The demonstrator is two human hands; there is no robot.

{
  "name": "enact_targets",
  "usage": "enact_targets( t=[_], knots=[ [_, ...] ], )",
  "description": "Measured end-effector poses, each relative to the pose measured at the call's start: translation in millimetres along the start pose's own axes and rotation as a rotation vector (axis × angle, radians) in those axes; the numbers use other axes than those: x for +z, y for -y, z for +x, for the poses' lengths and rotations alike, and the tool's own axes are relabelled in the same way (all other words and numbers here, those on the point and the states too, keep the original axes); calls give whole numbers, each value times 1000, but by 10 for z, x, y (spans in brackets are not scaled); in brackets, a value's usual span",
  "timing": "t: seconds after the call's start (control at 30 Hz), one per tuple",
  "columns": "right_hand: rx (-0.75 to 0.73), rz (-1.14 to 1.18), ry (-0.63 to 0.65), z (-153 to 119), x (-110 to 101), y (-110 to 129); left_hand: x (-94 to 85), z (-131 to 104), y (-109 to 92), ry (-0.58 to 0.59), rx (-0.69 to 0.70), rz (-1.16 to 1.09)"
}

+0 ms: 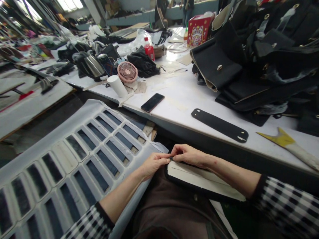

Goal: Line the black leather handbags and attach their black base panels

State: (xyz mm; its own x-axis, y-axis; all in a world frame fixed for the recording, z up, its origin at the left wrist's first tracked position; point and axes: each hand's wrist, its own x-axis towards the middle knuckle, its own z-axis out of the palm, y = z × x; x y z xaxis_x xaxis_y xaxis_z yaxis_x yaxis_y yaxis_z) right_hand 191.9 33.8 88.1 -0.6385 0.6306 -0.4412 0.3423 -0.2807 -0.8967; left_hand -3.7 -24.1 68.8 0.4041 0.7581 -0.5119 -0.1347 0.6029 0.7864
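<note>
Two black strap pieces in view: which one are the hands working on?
The cream-lined strap piece on the lap, pinched at its end by the left hand and right hand. The other black strap lies untouched on the white table.

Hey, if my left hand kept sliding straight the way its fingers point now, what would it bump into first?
Your left hand points rightward, so it would probably meet your right hand first; their fingertips already pinch the same end of the cream-lined black strip.

Bright, even daylight from far windows (67,4); soft shadows, wide-angle bending at edges, sharp centre.
</note>
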Motion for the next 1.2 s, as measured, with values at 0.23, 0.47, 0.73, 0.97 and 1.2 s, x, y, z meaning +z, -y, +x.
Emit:
enact_targets(
  t=[0.23, 0.47, 0.73, 0.97, 1.2],
  knots=[
    [-76, -136, -47, 106, 30, -121, 2, 22, 24, -79, 22, 130],
    [-39, -145, -29, 175, 35, -73, 90, 39, 3, -138, 92, 249],
    [-3, -102, -46, -84, -67, -48, 59, 63, -38, -124, -19, 136],
    [2, 46, -414, -696, -693, -410, 52, 81, -71, -132, -38, 211],
    [30, 495, -844, -1528, -650, -1056, 74, 125, 113, -175, 66, 222]
  ],
)
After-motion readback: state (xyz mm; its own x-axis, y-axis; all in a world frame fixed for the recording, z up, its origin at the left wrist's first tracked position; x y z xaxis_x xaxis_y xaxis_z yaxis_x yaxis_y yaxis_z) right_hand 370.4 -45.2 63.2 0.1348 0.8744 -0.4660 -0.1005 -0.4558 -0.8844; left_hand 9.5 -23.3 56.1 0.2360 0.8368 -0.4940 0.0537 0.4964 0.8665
